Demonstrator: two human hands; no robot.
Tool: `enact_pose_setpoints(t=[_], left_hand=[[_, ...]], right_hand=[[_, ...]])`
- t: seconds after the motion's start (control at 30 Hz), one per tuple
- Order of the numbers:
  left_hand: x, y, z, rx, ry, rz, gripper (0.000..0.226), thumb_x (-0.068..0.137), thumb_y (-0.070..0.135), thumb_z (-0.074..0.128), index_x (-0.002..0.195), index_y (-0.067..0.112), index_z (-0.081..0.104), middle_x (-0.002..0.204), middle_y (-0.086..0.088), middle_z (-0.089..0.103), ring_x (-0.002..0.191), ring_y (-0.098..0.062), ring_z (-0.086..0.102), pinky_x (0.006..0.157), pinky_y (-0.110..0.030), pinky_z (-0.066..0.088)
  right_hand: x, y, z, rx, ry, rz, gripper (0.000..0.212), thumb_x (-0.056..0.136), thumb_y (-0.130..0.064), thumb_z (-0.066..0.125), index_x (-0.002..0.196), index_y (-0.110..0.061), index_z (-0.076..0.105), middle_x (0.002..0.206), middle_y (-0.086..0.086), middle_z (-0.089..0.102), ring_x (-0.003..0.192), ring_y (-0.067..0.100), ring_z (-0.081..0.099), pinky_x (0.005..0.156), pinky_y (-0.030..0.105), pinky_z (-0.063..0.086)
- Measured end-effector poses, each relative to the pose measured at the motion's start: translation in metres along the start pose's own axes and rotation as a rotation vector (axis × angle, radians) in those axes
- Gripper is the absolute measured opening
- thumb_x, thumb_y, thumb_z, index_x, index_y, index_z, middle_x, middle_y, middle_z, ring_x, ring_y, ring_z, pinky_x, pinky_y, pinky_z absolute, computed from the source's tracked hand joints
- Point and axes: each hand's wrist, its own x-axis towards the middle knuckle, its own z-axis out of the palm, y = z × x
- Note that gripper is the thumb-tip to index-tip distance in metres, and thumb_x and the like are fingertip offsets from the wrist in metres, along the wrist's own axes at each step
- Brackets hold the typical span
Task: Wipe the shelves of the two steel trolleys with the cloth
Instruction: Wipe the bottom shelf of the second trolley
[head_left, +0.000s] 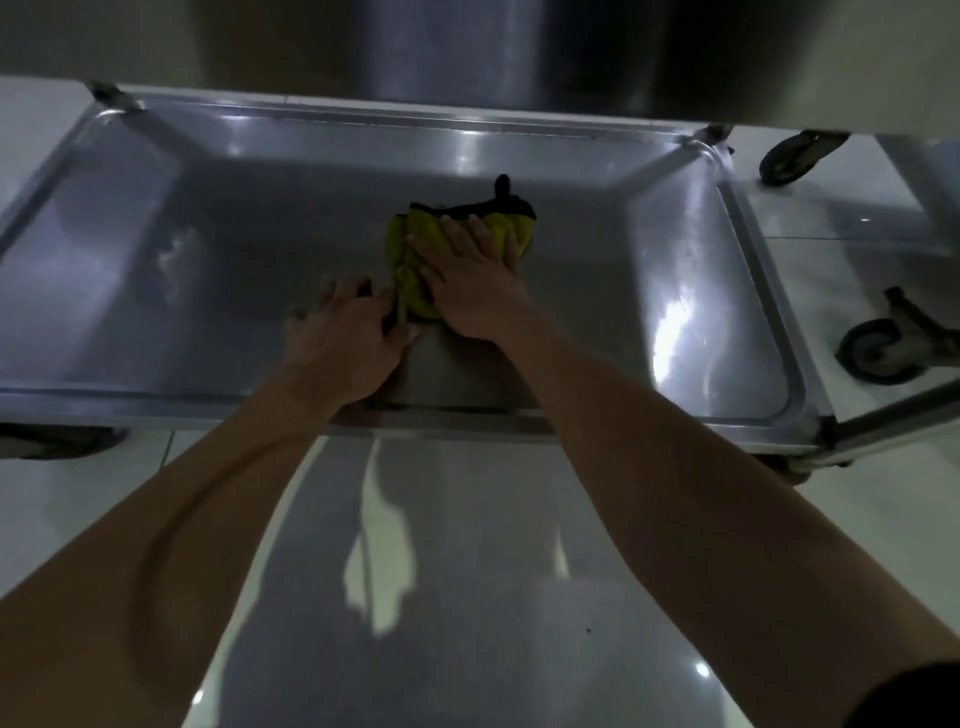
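While the right hand (470, 275) presses flat on the yellow cloth (415, 249) mid-shelf (208, 270), fingers straight, the left hand (345, 335) rests spread beside it; cloth partly hidden, lighting dim.

No readable text, label or number anywhere — the view is perhaps too dim.

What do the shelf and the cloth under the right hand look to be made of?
Shelf: polished steel by the look, smooth and glossy, mirroring bright light patches, with a raised pressed rim. Cloth: soft woven fabric, probably microfibre, matte yellow with a black edge, bunching into folds under the flat right hand.
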Motion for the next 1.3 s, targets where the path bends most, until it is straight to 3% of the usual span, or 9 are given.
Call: enact_pose_setpoints(t=[0.13, 0.27, 0.37, 0.43, 0.57, 0.8, 1.07, 1.3], left_hand=[[-0.002, 0.015, -0.011, 0.006, -0.048, -0.037, 0.045, 0.098, 0.052, 0.046, 0.134, 0.026, 0.053, 0.146, -0.005, 0.045, 0.137, -0.035, 0.039, 0.104, -0.06, 0.04], [-0.019, 0.067, -0.018, -0.002, 0.11, 0.13, 0.03, 0.096, 0.036, 0.05, 0.116, 0.023, 0.067, 0.13, -0.004, 0.061, 0.119, -0.034, 0.055, 0.095, -0.047, 0.049], [-0.031, 0.123, -0.009, -0.08, 0.021, 0.236, 0.039, 0.094, 0.052, 0.054, 0.119, 0.027, 0.069, 0.123, -0.002, 0.065, 0.116, -0.032, 0.058, 0.094, -0.045, 0.05], [-0.037, 0.147, 0.002, -0.047, -0.04, 0.233, 0.05, 0.089, 0.063, 0.055, 0.124, 0.029, 0.067, 0.13, -0.002, 0.06, 0.125, -0.031, 0.052, 0.1, -0.047, 0.047], [-0.032, 0.162, 0.015, 0.003, -0.048, 0.22, 0.059, 0.09, 0.067, 0.051, 0.138, 0.033, 0.056, 0.148, -0.005, 0.045, 0.142, -0.033, 0.036, 0.11, -0.053, 0.038], [-0.024, 0.172, 0.016, 0.027, -0.096, 0.242, 0.059, 0.094, 0.065, 0.045, 0.14, 0.03, 0.051, 0.15, -0.007, 0.038, 0.143, -0.032, 0.034, 0.109, -0.06, 0.036], [-0.031, 0.174, 0.008, 0.015, -0.123, 0.238, 0.059, 0.097, 0.063, 0.043, 0.144, 0.028, 0.048, 0.153, -0.007, 0.038, 0.147, -0.034, 0.024, 0.111, -0.063, 0.032], [-0.063, 0.151, 0.001, -0.025, 0.013, 0.295, 0.029, 0.101, 0.041, 0.042, 0.11, 0.022, 0.063, 0.123, -0.003, 0.058, 0.124, -0.028, 0.049, 0.097, -0.046, 0.044]], right_hand=[[-0.02, 0.049, -0.013, 0.005, 0.01, 0.096, 0.051, 0.105, -0.048, 0.02, 0.156, -0.05, 0.011, 0.169, -0.008, -0.003, 0.155, 0.023, -0.011, 0.12, 0.057, -0.01], [-0.045, 0.115, -0.03, 0.003, 0.037, 0.199, 0.052, 0.106, -0.048, 0.022, 0.157, -0.049, 0.009, 0.169, -0.007, -0.004, 0.155, 0.024, -0.01, 0.12, 0.058, -0.009], [-0.068, 0.164, -0.045, -0.037, 0.07, 0.306, 0.052, 0.106, -0.047, 0.024, 0.157, -0.047, 0.013, 0.169, -0.005, 0.002, 0.155, 0.025, -0.005, 0.12, 0.06, -0.004], [-0.085, 0.196, -0.057, -0.025, 0.09, 0.405, 0.051, 0.106, -0.048, 0.024, 0.156, -0.046, 0.017, 0.168, -0.004, 0.004, 0.155, 0.026, -0.005, 0.12, 0.06, -0.005], [-0.121, 0.233, -0.073, 0.027, 0.091, 0.506, 0.05, 0.106, -0.049, 0.024, 0.155, -0.046, 0.02, 0.169, -0.003, 0.003, 0.155, 0.026, -0.006, 0.12, 0.059, -0.01], [-0.187, 0.214, -0.065, -0.032, 0.09, 0.463, 0.049, 0.108, -0.045, 0.026, 0.156, -0.045, 0.019, 0.168, -0.004, 0.007, 0.155, 0.025, 0.001, 0.121, 0.057, 0.002], [-0.228, 0.169, -0.039, -0.159, 0.226, 0.385, 0.05, 0.106, -0.047, 0.031, 0.154, -0.035, 0.034, 0.163, 0.002, 0.027, 0.148, 0.03, 0.022, 0.117, 0.053, 0.017], [-0.232, 0.106, -0.016, -0.249, 0.27, 0.195, 0.056, 0.103, -0.049, 0.039, 0.155, -0.028, 0.035, 0.159, 0.003, 0.033, 0.145, 0.031, 0.03, 0.115, 0.057, 0.019]])
